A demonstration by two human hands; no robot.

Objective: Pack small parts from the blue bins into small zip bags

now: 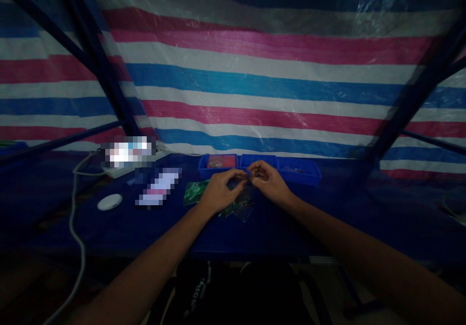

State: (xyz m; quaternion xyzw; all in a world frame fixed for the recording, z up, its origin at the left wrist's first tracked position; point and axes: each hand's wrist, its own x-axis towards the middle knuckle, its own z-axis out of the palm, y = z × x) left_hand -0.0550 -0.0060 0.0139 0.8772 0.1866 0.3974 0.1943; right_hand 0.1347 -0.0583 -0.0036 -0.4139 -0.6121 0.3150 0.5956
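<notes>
Two bare hands work together above a counter (338, 213) covered in dark blue cloth. The left hand (218, 193) pinches a small blue piece (248, 173) between thumb and fingertips, its grip closed on the piece. The right hand (270, 182) curls in just beside it, with its fingertips (259, 174) drawn together at the same spot; in the dim light it is impossible to tell whether this grip shares the piece. The piece appears light, stiff and easily dropped, and would be best held by its edges between the finger pads. Beneath the hands lies a crumpled clear plastic bag (242, 208), which looks thin, soft and probably slippery. A flat green packet (195, 192) lies just left of it. Three blue plastic bins (298, 178) stand in a row behind the hands. Farther left are a round white disc (109, 202), a white cable (72, 213) and a white power strip (120, 172). A striped tarp (255, 87) hangs behind dark metal poles (94, 58).
</notes>
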